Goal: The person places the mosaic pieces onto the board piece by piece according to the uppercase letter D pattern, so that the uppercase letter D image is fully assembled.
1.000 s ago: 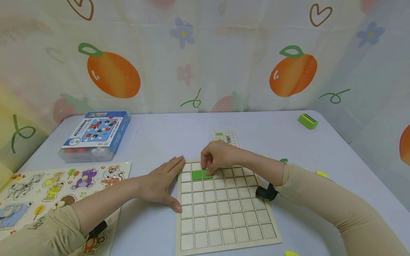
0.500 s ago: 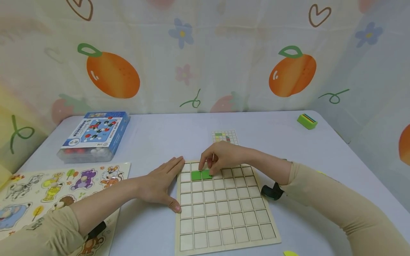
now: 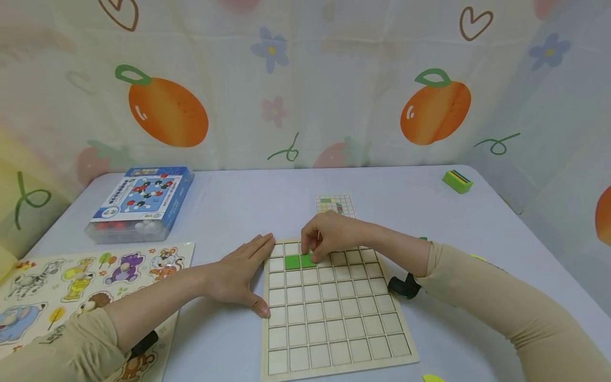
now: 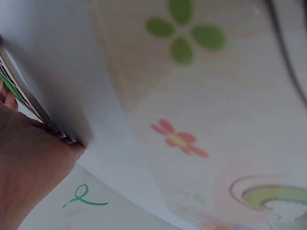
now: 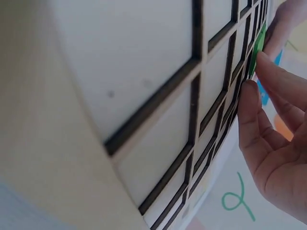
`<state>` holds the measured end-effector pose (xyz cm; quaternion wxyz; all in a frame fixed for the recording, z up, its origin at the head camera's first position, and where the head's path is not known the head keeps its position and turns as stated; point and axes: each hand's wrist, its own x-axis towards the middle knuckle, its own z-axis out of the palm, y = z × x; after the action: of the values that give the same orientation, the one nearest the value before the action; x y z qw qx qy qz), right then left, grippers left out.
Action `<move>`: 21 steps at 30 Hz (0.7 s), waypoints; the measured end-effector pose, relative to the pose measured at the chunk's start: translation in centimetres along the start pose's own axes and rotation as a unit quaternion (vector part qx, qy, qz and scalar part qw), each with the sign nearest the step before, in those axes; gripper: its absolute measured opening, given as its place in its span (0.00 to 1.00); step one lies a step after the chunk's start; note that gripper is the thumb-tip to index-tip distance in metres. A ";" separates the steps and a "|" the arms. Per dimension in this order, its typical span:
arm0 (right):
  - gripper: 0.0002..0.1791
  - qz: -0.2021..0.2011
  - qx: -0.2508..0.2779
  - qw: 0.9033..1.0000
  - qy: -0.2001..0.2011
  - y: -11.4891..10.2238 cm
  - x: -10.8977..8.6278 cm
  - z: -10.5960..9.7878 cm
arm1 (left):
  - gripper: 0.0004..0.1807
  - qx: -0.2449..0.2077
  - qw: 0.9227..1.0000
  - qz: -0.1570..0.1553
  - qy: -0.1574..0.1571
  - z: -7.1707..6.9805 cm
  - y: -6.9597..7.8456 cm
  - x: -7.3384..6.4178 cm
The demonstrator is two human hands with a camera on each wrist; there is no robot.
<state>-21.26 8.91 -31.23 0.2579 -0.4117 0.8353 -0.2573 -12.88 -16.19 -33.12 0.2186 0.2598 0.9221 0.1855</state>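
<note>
A wooden grid board (image 3: 341,365) lies on the table. Two green square tiles sit side by side in its second row: a left tile (image 3: 293,262) and a right tile (image 3: 307,261). My right hand (image 3: 336,233) is over the upper part of the board, thumb and index finger bent at the edges of the right tile. In the right wrist view, its fingertips (image 5: 261,60) meet the green tile (image 5: 257,48) close to the grid. My left hand (image 3: 241,276) lies with fingers spread along the board's left edge, thumb (image 3: 259,305) at the rim.
Behind the board lies a small pattern card (image 3: 346,204), partly covered by my right hand. A boxed molecule kit (image 3: 143,204) and an animal puzzle board (image 3: 112,286) stand at left. A green block (image 3: 457,181) sits back right; a yellow piece (image 3: 433,378) lies at the front.
My right fingers parted slightly above the right tile half a second ago, the wrist shifting right, then came back down to it. My left hand has stayed in place.
</note>
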 end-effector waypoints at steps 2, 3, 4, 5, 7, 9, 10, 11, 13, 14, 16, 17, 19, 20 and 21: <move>0.09 0.013 -0.001 1.000 0.004 0.1 -0.2 -0.2 | 0.75 -0.001 1.000 0.002 0.000 0.0 0.1 0.0; 0.11 0.022 0.001 1.000 0.007 0.2 -0.4 -0.5 | 0.75 -0.001 1.000 0.001 -0.001 0.0 0.1 0.0; 0.12 0.028 0.001 1.000 0.012 0.2 -0.7 -0.8 | 0.75 -0.001 1.000 0.002 -0.001 0.0 0.1 0.0; 0.13 0.035 0.000 0.999 0.019 0.4 -1.0 -1.2 | 0.75 0.001 1.000 0.002 -0.001 0.0 0.1 0.0; 0.13 0.045 -0.002 0.998 0.036 0.8 -1.9 -2.3 | 0.75 0.004 1.000 0.003 -0.001 0.0 0.1 0.0; 0.13 0.051 -0.005 0.997 0.052 1.3 -2.9 -3.4 | 0.75 0.007 1.000 0.002 -0.002 0.1 0.1 0.1; 0.13 0.053 -0.007 0.997 0.058 1.7 -3.5 -4.0 | 0.75 0.009 1.000 0.004 0.000 0.0 0.1 0.1; 0.13 0.058 -0.010 0.996 0.063 2.2 -4.1 -4.5 | 0.75 0.009 1.000 0.006 0.000 0.0 0.1 0.0; 0.13 0.068 -0.015 0.995 0.067 3.2 -5.3 -5.4 | 0.75 0.008 1.000 0.008 0.002 -0.1 0.2 0.0; 0.13 0.076 -0.018 0.995 0.067 3.9 -5.9 -5.7 | 0.75 0.007 1.000 0.010 0.002 -0.1 0.2 0.0; 0.13 0.092 -0.018 0.994 0.061 5.2 -7.0 -6.3 | 0.75 0.006 1.000 0.013 0.003 -0.2 0.2 0.0; 0.13 0.101 -0.016 0.993 0.054 5.9 -7.6 -6.5 | 0.75 0.005 1.000 0.013 0.003 -0.2 0.2 0.0; 0.13 0.115 -0.005 0.993 0.035 7.3 -8.6 -6.9 | 0.75 0.004 1.000 0.012 0.002 -0.2 0.3 -0.1; 0.13 0.121 0.002 0.992 0.022 7.9 -9.0 -7.1 | 0.75 0.004 1.000 0.012 0.003 -0.2 0.3 -0.1; 0.13 0.123 0.011 0.992 0.007 8.5 -9.4 -7.2 | 0.75 0.003 1.000 0.012 0.002 -0.2 0.3 -0.1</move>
<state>-25.68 22.71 -29.31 0.2862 -0.3007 0.8786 -0.2360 -12.79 -16.05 -32.84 0.2132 0.2715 0.9199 0.1861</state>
